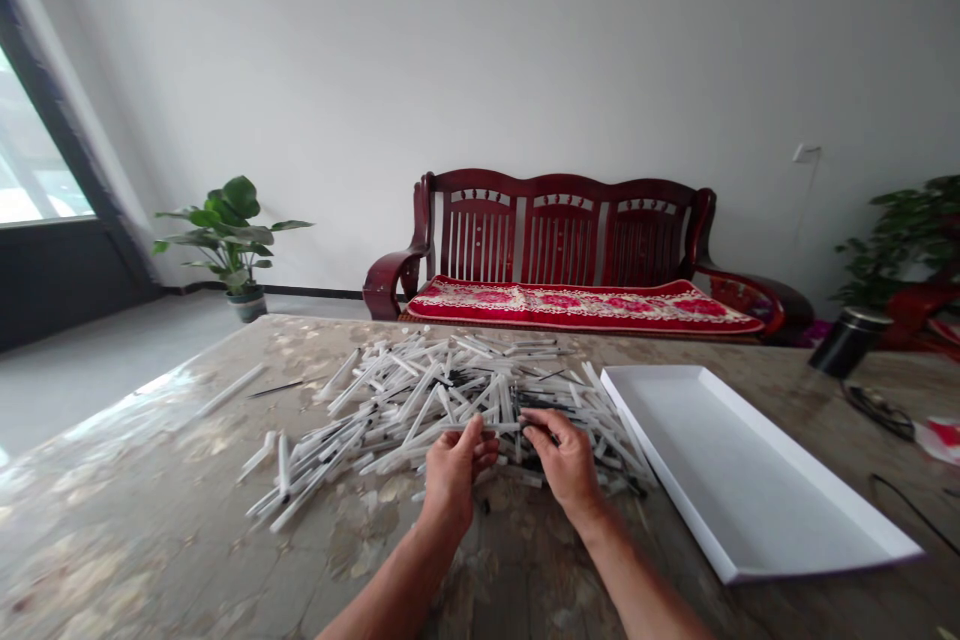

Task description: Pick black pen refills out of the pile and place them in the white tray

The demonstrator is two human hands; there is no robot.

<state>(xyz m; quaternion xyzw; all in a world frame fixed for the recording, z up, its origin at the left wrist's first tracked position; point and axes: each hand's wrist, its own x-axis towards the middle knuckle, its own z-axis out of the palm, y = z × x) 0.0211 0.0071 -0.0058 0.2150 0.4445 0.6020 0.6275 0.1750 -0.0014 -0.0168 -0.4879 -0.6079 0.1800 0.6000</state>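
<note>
My left hand [454, 468] is closed on a white pen barrel [504, 427], which lies roughly level between my hands. At the barrel's right end, the fingers of my right hand [561, 455] pinch a small dark part; whether it is joined to the barrel I cannot tell. Just beyond and beneath both hands spreads a loose heap of white pen barrels [420, 390] mixed with thin black pieces. A small black piece [484, 507] lies on the table near my left hand.
Right of the heap, a shallow white tray [780, 470] rests on the patterned table [150, 520]. A black canister [850, 342] and a cable [881, 410] are at the far right. Behind stands a red wooden bench [566, 230]; a potted plant [232, 235] is at left.
</note>
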